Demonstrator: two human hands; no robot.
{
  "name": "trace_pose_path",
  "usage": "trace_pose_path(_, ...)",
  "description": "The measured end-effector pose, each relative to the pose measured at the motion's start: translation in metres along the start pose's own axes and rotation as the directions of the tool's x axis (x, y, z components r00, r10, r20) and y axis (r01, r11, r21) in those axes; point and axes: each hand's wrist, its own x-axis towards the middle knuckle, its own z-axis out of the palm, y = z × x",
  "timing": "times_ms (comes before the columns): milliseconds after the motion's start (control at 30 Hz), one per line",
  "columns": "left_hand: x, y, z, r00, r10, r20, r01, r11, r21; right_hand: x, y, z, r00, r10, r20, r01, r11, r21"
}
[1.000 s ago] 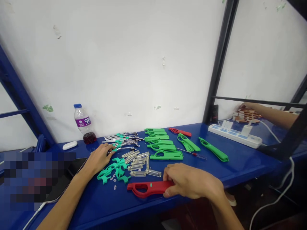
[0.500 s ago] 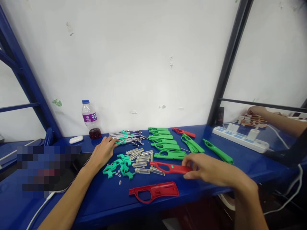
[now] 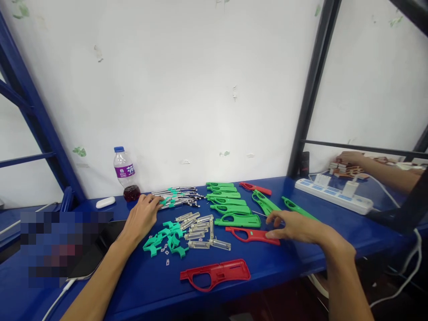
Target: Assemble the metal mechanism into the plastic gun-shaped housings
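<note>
At the left ends of several thin metal lighter rods (image 3: 182, 192) with teal triggers and wires, my left hand (image 3: 142, 216) has its fingers closed on the nearest rod's teal end. My right hand (image 3: 296, 228) hovers at the right end of a red lighter casing half (image 3: 245, 234), thumb over it and fingers apart. That casing lies below a column of green casing halves (image 3: 238, 220). Another red casing half (image 3: 217, 274) lies inner side up near the front edge. Between the hands are clear fuel tanks (image 3: 199, 244) and loose teal triggers (image 3: 174, 243).
A drink bottle (image 3: 125, 176) and a white case (image 3: 105, 202) stand at back left, near a phone (image 3: 90, 254) with a cable. More green casings (image 3: 265, 203) and a power strip (image 3: 334, 196) lie right. Beyond the rail, another person's arm (image 3: 384, 171) reaches over stacked pieces.
The red casing half in my right hand has moved right, below the green column, and my right fingers have spread. My left hand stays at the metal rods. The view has shifted slightly.
</note>
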Motion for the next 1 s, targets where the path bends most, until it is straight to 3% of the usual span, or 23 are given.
trace_pose_path(267, 0.001, 0.000, -0.002, 0.972, 0.036, -0.232, -0.034, 0.999, 0.015, -0.003, -0.003, 0.002, 0.993, -0.013, -0.119, 0.005, 0.998, -0.069)
trace_pose_path(500, -0.002, 0.013, -0.008, 0.900, 0.055, -0.433, -0.069, 0.997, -0.017, -0.018, -0.032, 0.000, 0.962, -0.195, -0.193, 0.194, 0.981, -0.024)
trace_pose_path(667, -0.002, 0.020, -0.016, 0.848, 0.104, -0.519, -0.122, 0.993, 0.000, -0.025, -0.054, 0.003, 0.914, -0.352, -0.201, 0.371, 0.926, 0.064)
trace_pose_path(1000, -0.002, 0.024, -0.024, 0.798, 0.139, -0.587, -0.180, 0.984, -0.012, -0.025, -0.069, 0.008, 0.884, -0.386, -0.265, 0.406, 0.914, 0.021)
